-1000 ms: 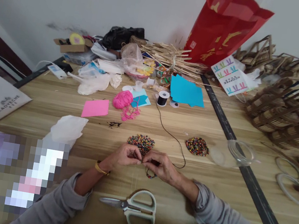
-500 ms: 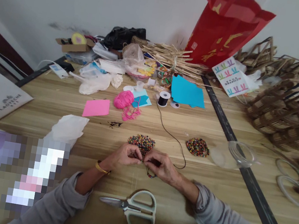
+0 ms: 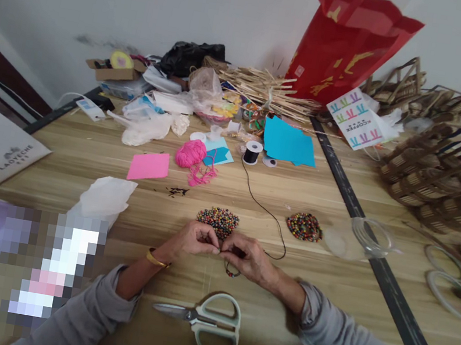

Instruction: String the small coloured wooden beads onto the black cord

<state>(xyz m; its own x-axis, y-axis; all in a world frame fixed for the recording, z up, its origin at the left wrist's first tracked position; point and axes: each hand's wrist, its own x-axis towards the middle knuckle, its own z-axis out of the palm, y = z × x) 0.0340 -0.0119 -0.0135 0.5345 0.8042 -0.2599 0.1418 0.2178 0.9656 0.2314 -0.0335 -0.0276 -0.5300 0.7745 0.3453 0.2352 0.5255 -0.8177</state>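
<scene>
My left hand (image 3: 198, 239) and my right hand (image 3: 248, 257) meet fingertip to fingertip, both pinched closed just in front of a pile of multicoloured beads (image 3: 218, 219). What lies between the fingertips is too small to make out. A black cord with a few beads on it (image 3: 232, 274) hangs in a small loop under my right fingers. From a spool of black cord (image 3: 252, 153), a strand curves down beside my right hand. Nearer to me, scissors (image 3: 205, 321) with pale handles lie on the table, their blades pointing left.
Strung beads (image 3: 305, 227) lie to the right, near clear tubing coils (image 3: 372, 237). Pink yarn (image 3: 190, 153), pink paper (image 3: 149, 166) and blue sheets (image 3: 290, 142) are farther back. Woven baskets (image 3: 420, 175) stand at the right, a red bag (image 3: 348, 51) behind.
The beaded loop below my right fingers has shifted slightly down, and more of it shows. Both hands stay nearly in place, still pinched together.
</scene>
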